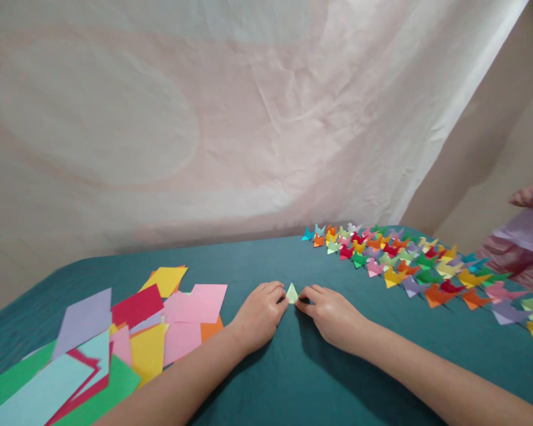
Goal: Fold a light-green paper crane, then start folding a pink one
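A small pale green folded paper (292, 294), pointed at the top, is between my hands near the middle of the table. My left hand (263, 312) pinches its left lower edge with curled fingers. On the other side my right hand (327, 310) has its thumb and fingers closed at the right lower corner. The fingertips cover both lower corners of the paper.
Loose coloured paper sheets (182, 340) lie overlapping at the left. Rows of folded paper birds (395, 277) stand on the right side of the teal tablecloth (244, 263). A pale cloth (231, 136) hangs behind. At the far right another person's hand (530, 195) shows beside lilac material.
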Demonstrator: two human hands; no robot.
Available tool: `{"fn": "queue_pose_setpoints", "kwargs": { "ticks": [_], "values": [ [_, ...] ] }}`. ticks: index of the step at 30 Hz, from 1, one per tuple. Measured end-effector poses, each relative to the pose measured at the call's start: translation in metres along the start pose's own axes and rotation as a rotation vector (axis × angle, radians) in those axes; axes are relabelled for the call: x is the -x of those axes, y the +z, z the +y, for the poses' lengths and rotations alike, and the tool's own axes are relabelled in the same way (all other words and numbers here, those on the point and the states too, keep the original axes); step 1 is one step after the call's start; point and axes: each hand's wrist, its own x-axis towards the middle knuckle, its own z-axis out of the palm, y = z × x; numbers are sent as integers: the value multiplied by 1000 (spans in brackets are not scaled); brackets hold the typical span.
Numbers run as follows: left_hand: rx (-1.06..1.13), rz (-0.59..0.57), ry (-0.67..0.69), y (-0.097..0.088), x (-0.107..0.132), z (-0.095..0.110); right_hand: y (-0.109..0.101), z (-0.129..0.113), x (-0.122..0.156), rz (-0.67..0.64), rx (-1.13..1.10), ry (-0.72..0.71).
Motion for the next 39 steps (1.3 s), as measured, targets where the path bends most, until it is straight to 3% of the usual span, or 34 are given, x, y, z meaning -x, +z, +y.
{"fn": "queue_pose_setpoints", "kwargs": {
  "ticks": [9,18,28,34,39],
  "values": [
    [8,-2,-6,0,1,-1,10,4,-1,121,-106,44],
    [31,24,-32,3,2,-2,22,11,-8,284,-474,274],
    [145,58,-115,-1,2,1,31,11,-19,285,-529,354],
    [245,166,-250,1,-1,-1,30,9,-18,281,-520,345],
    [315,189,-263,7,-1,-5,29,7,-16,280,-572,298]
  ]
}}
